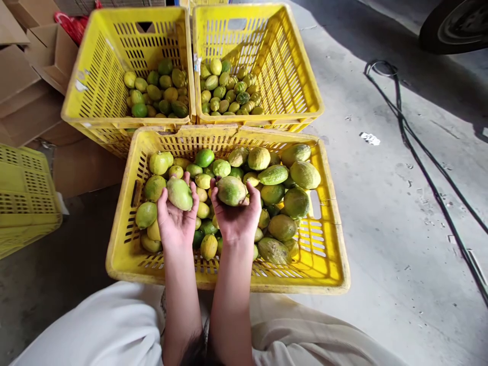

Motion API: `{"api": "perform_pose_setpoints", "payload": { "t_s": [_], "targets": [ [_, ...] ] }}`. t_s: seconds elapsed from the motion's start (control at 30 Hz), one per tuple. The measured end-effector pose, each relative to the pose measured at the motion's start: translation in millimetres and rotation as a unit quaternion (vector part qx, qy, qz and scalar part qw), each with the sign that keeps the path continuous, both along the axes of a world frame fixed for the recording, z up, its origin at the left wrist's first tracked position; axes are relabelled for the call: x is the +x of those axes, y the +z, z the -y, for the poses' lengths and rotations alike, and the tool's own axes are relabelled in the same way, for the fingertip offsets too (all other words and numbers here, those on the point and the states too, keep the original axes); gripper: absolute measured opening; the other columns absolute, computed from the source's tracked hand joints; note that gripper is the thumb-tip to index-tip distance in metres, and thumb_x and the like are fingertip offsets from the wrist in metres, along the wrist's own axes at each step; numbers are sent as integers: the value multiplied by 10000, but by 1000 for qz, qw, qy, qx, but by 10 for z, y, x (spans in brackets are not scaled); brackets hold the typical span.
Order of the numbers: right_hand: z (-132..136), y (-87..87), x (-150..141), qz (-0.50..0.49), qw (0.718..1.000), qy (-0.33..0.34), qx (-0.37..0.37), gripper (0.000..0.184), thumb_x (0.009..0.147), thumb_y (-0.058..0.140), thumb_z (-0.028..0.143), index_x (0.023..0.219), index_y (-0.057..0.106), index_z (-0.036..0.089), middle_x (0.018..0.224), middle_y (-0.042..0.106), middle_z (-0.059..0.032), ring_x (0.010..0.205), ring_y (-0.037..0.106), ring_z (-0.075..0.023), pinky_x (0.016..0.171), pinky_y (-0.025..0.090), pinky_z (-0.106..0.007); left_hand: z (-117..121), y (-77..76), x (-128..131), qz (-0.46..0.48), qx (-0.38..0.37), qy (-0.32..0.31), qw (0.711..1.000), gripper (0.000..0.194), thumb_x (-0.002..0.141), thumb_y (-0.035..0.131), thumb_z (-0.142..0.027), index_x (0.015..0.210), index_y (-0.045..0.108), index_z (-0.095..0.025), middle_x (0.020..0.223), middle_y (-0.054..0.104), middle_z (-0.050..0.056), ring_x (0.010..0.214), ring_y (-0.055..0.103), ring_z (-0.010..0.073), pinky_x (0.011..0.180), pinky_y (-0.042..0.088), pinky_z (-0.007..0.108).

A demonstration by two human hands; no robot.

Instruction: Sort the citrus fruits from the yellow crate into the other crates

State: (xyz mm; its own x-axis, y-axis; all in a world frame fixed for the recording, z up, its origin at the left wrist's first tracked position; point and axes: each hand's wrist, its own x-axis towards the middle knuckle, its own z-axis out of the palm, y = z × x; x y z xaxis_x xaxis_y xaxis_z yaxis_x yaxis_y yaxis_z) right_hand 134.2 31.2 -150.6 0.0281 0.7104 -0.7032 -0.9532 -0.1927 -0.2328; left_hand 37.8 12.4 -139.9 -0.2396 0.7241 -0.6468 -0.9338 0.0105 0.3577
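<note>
My left hand (176, 219) is palm up over the near yellow crate (328, 254), fingers curled around a green-yellow lemon (179, 193). My right hand (237, 216) is beside it, also palm up, cupping a second greenish lemon (231, 190). Both hands hover just above the pile of green and yellow lemons (284, 203) that fills the near crate. My forearms reach in from the bottom of the view, between my knees in light trousers.
Two more yellow crates stand behind, the left one (95, 86) and the right one (301, 81), each holding smaller lemons. Cardboard boxes (34, 81) lie at the left with another yellow crate (23, 198). Black cables (419, 152) cross the concrete floor at right, near a tyre (457, 25).
</note>
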Motion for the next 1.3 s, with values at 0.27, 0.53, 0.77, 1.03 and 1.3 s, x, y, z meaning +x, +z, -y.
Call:
{"api": "perform_pose_setpoints", "payload": {
  "t_s": [0.27,0.53,0.77,1.03,1.3],
  "targets": [
    [-15,21,-4,5,999,17,27,206,897,637,432,893,665,228,816,720,-15,792,737,-161,545,582,-185,-36,-5,-5,-15,-75,-23,997,280,1015,610,-436,910,594,-177,765,603,-7,490,479,36,351,312,101],
    [-10,-25,46,-38,998,8,43,322,1019,347,317,1073,645,208,897,742,-65,490,466,-90,403,409,-156,-56,-74,0,18,-164,-20,986,324,1021,499,-435,870,616,-174,742,605,20,612,600,117,459,473,176],
    [-19,30,37,-6,1000,-5,30,267,972,513,449,960,620,204,775,663,-22,676,661,-157,524,547,-228,-40,-149,-54,29,-152,46,987,352,1050,374,-330,896,651,-179,756,644,21,567,608,97,491,510,186],
    [31,3,59,-38,997,57,39,416,912,627,617,904,631,201,774,686,-27,655,664,-150,475,539,-203,-54,-45,24,-52,-156,36,986,325,983,634,-500,872,631,-195,762,634,-1,561,601,96,512,560,192],
    [18,-79,47,-41,999,-8,22,241,860,653,449,885,629,211,835,685,-27,784,705,-180,530,538,-212,-69,6,28,-1,-142,31,989,171,995,617,-334,927,609,-177,836,650,26,697,669,97,510,531,122]
  ]
}}
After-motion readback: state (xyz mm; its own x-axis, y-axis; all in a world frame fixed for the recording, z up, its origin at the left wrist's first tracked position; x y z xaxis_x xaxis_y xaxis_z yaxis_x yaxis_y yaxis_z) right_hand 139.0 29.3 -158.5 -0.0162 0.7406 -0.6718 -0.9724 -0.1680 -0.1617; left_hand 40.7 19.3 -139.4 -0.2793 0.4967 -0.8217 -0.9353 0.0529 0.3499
